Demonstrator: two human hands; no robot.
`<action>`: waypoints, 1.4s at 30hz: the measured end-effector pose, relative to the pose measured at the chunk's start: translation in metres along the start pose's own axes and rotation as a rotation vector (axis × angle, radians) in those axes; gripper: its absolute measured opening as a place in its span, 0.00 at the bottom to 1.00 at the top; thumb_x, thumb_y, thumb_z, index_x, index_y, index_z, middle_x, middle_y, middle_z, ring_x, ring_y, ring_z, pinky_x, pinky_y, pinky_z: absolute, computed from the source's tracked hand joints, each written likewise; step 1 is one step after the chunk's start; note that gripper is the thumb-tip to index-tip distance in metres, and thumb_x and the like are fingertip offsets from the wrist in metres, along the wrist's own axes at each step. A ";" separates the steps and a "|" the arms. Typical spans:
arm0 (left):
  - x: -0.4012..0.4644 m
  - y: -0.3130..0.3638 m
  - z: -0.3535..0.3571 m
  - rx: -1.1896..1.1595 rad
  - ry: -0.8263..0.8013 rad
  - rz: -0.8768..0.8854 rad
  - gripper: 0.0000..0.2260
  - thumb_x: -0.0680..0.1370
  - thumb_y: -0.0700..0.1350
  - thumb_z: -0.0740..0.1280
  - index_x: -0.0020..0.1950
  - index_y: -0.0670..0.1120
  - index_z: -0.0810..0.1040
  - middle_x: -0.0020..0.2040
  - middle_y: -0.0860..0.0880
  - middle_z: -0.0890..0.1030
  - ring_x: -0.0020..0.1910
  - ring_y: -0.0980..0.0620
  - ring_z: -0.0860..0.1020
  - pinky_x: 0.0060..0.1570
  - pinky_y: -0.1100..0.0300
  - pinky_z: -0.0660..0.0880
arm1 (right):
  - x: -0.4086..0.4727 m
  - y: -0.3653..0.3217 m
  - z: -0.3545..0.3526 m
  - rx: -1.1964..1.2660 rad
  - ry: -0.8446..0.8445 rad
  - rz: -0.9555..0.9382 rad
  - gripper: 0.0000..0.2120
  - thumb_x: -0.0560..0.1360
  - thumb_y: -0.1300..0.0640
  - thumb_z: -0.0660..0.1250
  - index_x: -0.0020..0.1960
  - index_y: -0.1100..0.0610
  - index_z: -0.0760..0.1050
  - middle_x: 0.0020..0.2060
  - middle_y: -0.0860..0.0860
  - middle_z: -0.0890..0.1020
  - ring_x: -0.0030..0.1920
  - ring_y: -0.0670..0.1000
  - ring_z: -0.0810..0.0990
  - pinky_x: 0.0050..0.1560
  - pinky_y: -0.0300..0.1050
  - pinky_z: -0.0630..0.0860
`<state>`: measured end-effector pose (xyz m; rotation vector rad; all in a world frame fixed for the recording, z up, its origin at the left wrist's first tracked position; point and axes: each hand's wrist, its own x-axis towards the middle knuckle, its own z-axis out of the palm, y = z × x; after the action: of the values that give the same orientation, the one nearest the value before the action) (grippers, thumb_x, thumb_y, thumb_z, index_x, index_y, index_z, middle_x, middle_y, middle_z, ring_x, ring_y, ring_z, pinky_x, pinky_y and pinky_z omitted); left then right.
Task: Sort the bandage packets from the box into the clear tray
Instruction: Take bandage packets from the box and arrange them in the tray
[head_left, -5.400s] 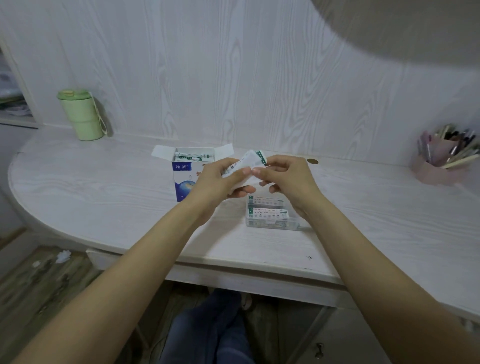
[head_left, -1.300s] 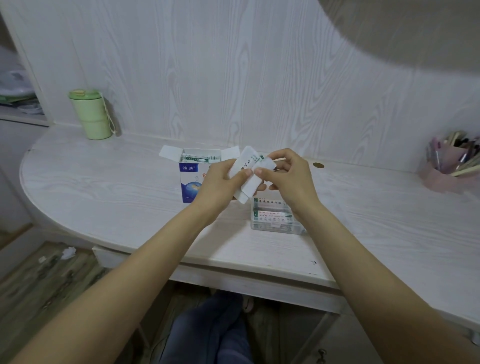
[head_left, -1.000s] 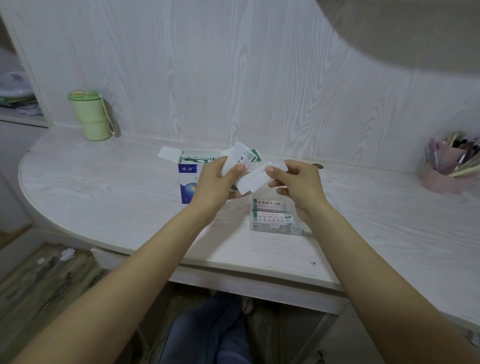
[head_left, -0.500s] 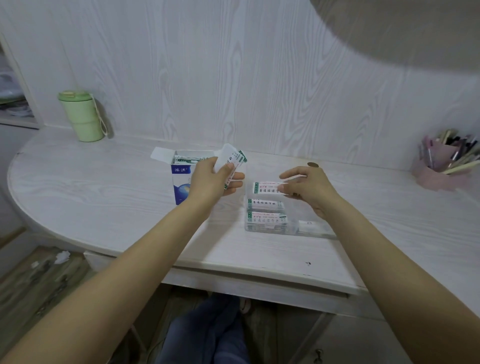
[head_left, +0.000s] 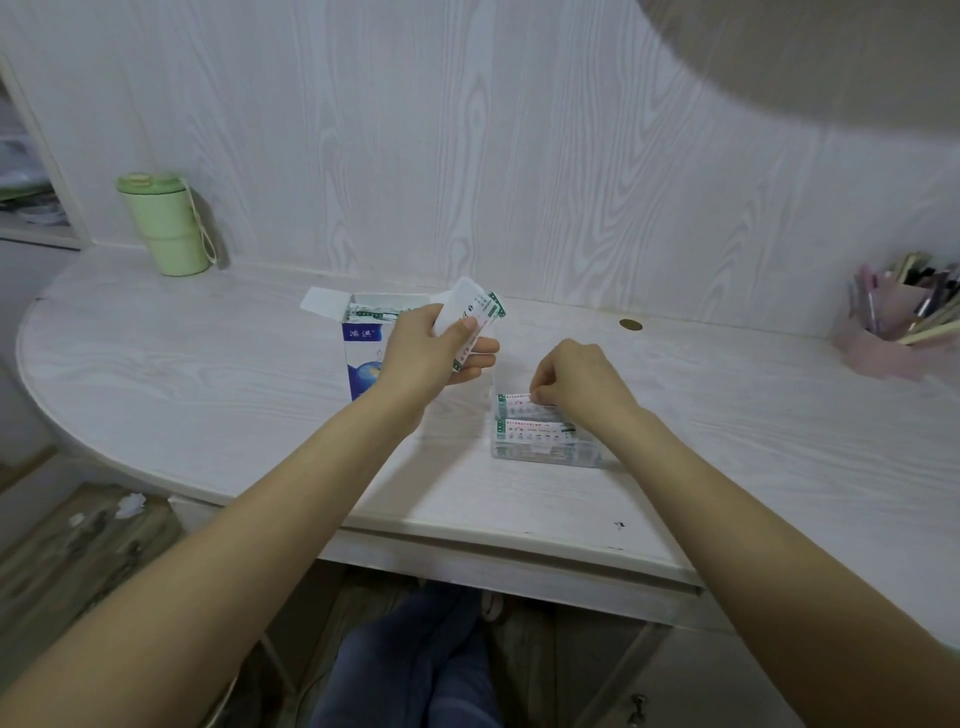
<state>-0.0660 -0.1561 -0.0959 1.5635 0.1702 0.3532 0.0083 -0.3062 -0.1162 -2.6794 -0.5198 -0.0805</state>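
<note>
The open blue-and-white box (head_left: 363, 338) stands at the desk's middle, packets showing in its top. My left hand (head_left: 431, 353) holds a small stack of white bandage packets (head_left: 470, 317) with green edges, raised just right of the box. The clear tray (head_left: 540, 454) lies to the right with packets (head_left: 530, 431) laid in rows. My right hand (head_left: 571, 382) is over the tray's far end, fingers curled down, pinching a packet (head_left: 514, 399) that lies at the tray's back row.
A green lidded cup (head_left: 163, 223) stands at the back left. A pink holder of pens (head_left: 893, 332) sits at the far right. A small round brass cap (head_left: 630, 325) is set in the desk behind the tray. My legs are below the desk edge.
My right hand pulled one packet off the stack, carried it down to the tray and now sets it in the back row. My left hand stayed by the box with the rest.
</note>
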 end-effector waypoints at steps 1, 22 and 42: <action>0.000 0.000 0.000 0.000 0.000 0.000 0.10 0.81 0.41 0.60 0.61 0.42 0.75 0.40 0.46 0.83 0.38 0.52 0.84 0.40 0.61 0.81 | 0.000 -0.002 0.001 -0.037 0.003 0.003 0.05 0.70 0.65 0.69 0.43 0.59 0.83 0.41 0.56 0.83 0.44 0.56 0.80 0.42 0.47 0.77; -0.004 -0.001 -0.005 -0.020 -0.043 -0.029 0.11 0.81 0.40 0.61 0.61 0.39 0.74 0.44 0.42 0.83 0.40 0.49 0.84 0.41 0.60 0.81 | 0.003 -0.009 -0.006 0.058 -0.077 -0.068 0.07 0.71 0.65 0.69 0.45 0.58 0.84 0.42 0.52 0.85 0.39 0.46 0.78 0.40 0.39 0.75; -0.006 0.002 -0.007 -0.111 -0.064 -0.063 0.09 0.81 0.42 0.60 0.58 0.39 0.74 0.43 0.41 0.83 0.41 0.46 0.84 0.39 0.61 0.81 | -0.022 -0.002 -0.034 0.882 0.148 0.112 0.04 0.75 0.63 0.69 0.46 0.56 0.80 0.36 0.53 0.80 0.33 0.47 0.79 0.36 0.36 0.75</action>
<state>-0.0743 -0.1519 -0.0951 1.4547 0.1477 0.2586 -0.0117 -0.3263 -0.0870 -1.8156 -0.2622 -0.0101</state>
